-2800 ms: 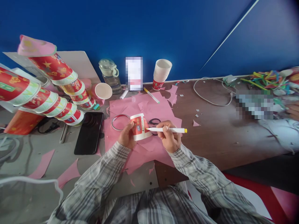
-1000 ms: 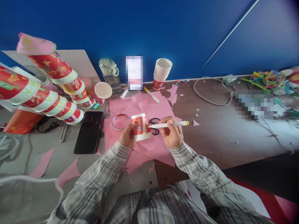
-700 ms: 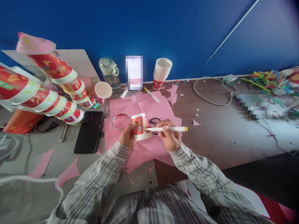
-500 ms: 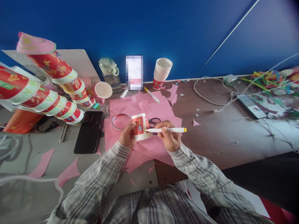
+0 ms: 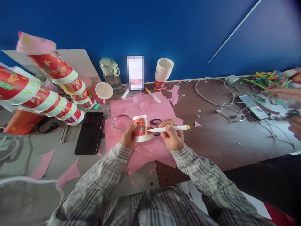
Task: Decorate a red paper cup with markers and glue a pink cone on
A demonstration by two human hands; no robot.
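Note:
In the head view, my left hand [image 5: 128, 137] is closed around the side of a red and white paper cup [image 5: 140, 132], thumb on its printed face. The cup lies tilted on its side in the air above the pink paper sheets [image 5: 152, 152]. My right hand [image 5: 173, 135] pinches a white marker [image 5: 179, 127] with a yellow end. Its tip is at the cup's printed side; whether it touches I cannot tell. Dark-handled scissors [image 5: 156, 121] lie behind the cup, partly hidden. A roll of clear tape [image 5: 121, 122] rests left of it.
Stacked cup towers [image 5: 53, 105] lean at the left near a black phone [image 5: 89, 133]. At the back stand a water bottle [image 5: 111, 77], a lit phone [image 5: 135, 72] and a cup stack [image 5: 163, 73]. Cables and another person's hands [image 5: 285, 94] are at the right.
The marker and my right hand have shifted slightly right along the cup. Another person's hands have come into view at the right edge, and the earphone cable there has moved.

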